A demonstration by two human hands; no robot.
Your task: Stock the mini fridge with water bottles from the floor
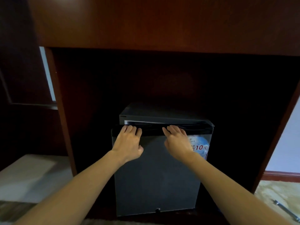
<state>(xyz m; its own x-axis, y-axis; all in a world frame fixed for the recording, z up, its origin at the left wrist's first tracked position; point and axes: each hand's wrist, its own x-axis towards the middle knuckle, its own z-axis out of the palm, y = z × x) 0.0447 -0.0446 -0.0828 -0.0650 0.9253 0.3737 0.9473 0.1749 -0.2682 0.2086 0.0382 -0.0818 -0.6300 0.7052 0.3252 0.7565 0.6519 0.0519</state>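
Mini fridge [162, 113] low in centre of view, on the floor inside a dark recess beneath a reddish-brown wooden panel [162, 21]. Dark grey door [155, 176] facing the camera, slightly ajar: narrow pale gap along top left between door edge and fridge body, closing toward the right corner. Left hand [129, 143] on the door's top edge, left of centre; fingers bent over the black top strip, thumb down on the front face, gripping the edge. Right hand [177, 142] on the same edge, right of centre; fingers likewise hooked over the strip, thumb pointing inward toward the left hand. Hands apart, not touching each other; fingertips not clearly visible past the edge. Both forearms bare, reaching in from the lower corners. Blue-and-white sticker [200, 146] on upper right of door, red "10" legible, partly covered by the right wrist. Small round dark knob [157, 210] at the door's bottom edge, near centre. Pale carpet [279, 190] at lower right with a pen [285, 210] lying on it, well apart from the fridge. White wall [285, 143] and red-brown skirting board [282, 176] behind, at right. Pale blurred surface [32, 172] at lower left; cannot tell what.
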